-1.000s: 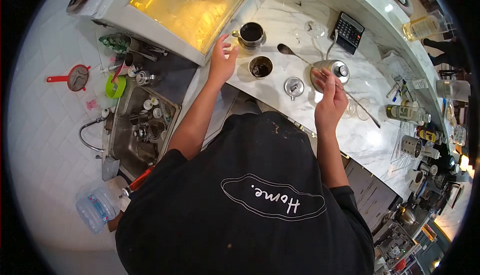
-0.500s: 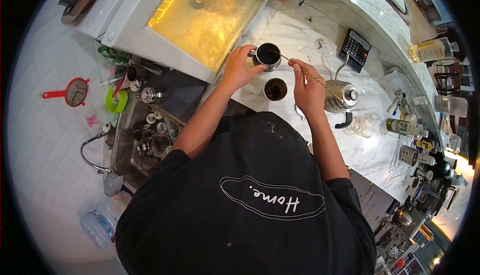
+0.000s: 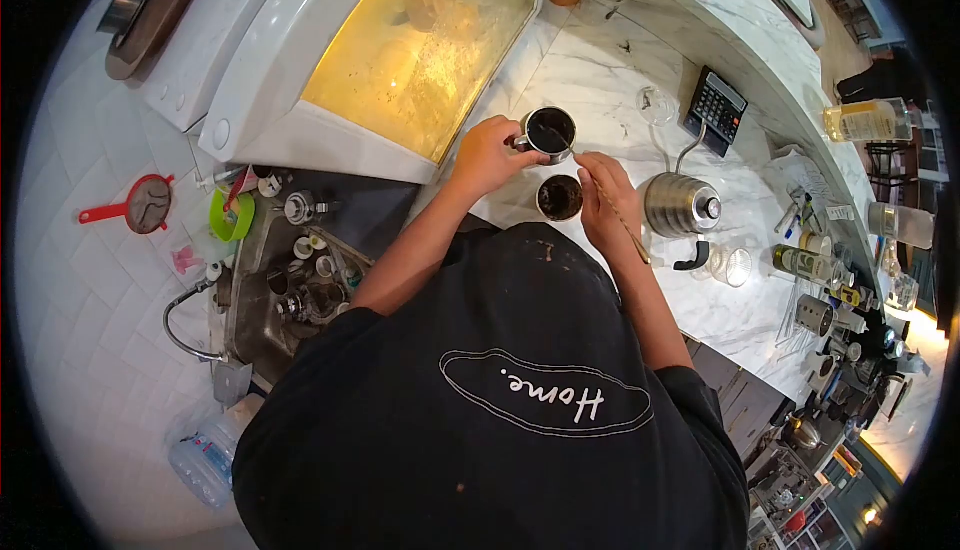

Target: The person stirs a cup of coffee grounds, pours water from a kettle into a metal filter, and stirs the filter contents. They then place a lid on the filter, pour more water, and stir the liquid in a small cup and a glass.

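My left hand [image 3: 488, 158] is closed on the handle of a small metal pitcher [image 3: 528, 144] with dark liquid in it. My right hand [image 3: 608, 193] grips a long bar spoon [image 3: 619, 212] with a twisted stem, whose far end dips into the pitcher. Close below the pitcher, on my side, stands a second cup [image 3: 559, 198] with dark, grainy-looking contents. To the right of my right hand is a steel gooseneck kettle [image 3: 670, 202] with a black handle.
A lit glass-fronted cabinet [image 3: 400, 50] borders the marble counter [image 3: 580, 60] at the back left. A calculator [image 3: 716, 110], a clear glass [image 3: 733, 267] and several bottles stand to the right. The cluttered sink [image 3: 252, 295] lies left, near a red strainer [image 3: 150, 203].
Both hands and the pitcher sit slightly lower in the view, the pitcher a little to the right. My right hand has come nearer my body and the spoon's stem leans more steeply.
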`<state>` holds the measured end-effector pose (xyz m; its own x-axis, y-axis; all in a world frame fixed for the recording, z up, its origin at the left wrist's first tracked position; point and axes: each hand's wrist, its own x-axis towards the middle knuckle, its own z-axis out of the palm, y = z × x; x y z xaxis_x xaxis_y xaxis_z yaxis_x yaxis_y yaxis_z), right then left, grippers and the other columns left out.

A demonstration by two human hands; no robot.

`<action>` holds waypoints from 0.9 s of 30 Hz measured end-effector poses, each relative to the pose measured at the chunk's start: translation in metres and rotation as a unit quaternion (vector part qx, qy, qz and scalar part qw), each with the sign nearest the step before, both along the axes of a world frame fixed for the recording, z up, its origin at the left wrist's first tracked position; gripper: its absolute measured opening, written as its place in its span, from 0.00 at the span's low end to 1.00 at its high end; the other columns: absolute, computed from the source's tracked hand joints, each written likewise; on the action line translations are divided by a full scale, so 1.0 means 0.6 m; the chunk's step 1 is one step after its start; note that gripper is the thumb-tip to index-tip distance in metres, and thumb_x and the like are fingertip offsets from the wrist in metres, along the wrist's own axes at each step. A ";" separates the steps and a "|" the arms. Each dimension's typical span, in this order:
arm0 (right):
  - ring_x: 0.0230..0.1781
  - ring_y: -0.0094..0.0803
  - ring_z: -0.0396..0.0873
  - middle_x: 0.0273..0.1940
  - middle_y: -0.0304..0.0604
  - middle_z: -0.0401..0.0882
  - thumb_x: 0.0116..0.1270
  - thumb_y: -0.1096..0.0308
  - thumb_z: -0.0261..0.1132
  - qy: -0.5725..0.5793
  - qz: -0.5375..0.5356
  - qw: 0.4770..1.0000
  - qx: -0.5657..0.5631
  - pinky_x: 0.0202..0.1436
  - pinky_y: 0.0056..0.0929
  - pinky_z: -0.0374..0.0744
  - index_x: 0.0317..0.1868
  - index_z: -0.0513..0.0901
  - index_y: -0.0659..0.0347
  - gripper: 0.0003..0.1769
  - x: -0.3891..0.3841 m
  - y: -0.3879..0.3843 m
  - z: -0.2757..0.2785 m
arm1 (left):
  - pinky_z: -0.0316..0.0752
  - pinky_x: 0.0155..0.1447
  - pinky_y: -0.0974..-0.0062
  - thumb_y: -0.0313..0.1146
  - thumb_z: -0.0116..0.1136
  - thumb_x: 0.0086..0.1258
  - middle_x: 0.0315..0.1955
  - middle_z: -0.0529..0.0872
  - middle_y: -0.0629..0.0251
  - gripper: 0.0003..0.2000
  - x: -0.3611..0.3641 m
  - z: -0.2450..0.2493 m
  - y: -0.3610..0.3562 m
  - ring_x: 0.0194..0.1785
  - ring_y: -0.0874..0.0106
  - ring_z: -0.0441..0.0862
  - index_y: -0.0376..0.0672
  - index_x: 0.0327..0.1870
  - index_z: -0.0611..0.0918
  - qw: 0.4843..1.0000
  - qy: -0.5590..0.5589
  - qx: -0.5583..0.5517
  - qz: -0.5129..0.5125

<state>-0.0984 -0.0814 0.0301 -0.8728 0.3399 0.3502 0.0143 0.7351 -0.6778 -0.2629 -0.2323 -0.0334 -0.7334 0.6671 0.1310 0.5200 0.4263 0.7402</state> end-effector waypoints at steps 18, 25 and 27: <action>0.56 0.50 0.84 0.53 0.53 0.87 0.75 0.74 0.65 -0.021 0.010 1.000 0.012 0.61 0.43 0.80 0.54 0.85 0.63 0.10 0.026 -0.009 0.006 | 0.73 0.38 0.62 0.48 0.84 0.51 0.28 0.82 0.61 0.23 0.011 -0.015 -0.007 0.33 0.59 0.80 0.38 0.30 0.84 0.998 -0.022 0.053 0.037; 0.55 0.49 0.83 0.53 0.50 0.87 0.75 0.72 0.66 -0.030 -0.009 1.000 -0.003 0.60 0.43 0.80 0.54 0.85 0.61 0.10 0.022 -0.004 0.004 | 0.78 0.44 0.69 0.38 0.83 0.57 0.32 0.85 0.59 0.20 0.010 -0.016 -0.018 0.37 0.67 0.84 0.34 0.39 0.85 0.996 -0.056 0.067 0.027; 0.55 0.49 0.83 0.53 0.50 0.87 0.75 0.72 0.66 -0.029 -0.007 1.000 -0.004 0.60 0.42 0.80 0.54 0.85 0.61 0.10 0.019 -0.003 0.006 | 0.78 0.45 0.69 0.38 0.81 0.60 0.32 0.85 0.59 0.18 0.010 -0.018 -0.021 0.37 0.68 0.84 0.34 0.40 0.85 0.993 -0.076 0.086 0.029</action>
<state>-0.0869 -0.0833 0.0338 -0.8863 0.3555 0.2967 0.0645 0.7293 -0.6811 -0.2568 -0.2450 -0.0442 -0.7895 0.6009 0.1250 0.3756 0.3120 0.8727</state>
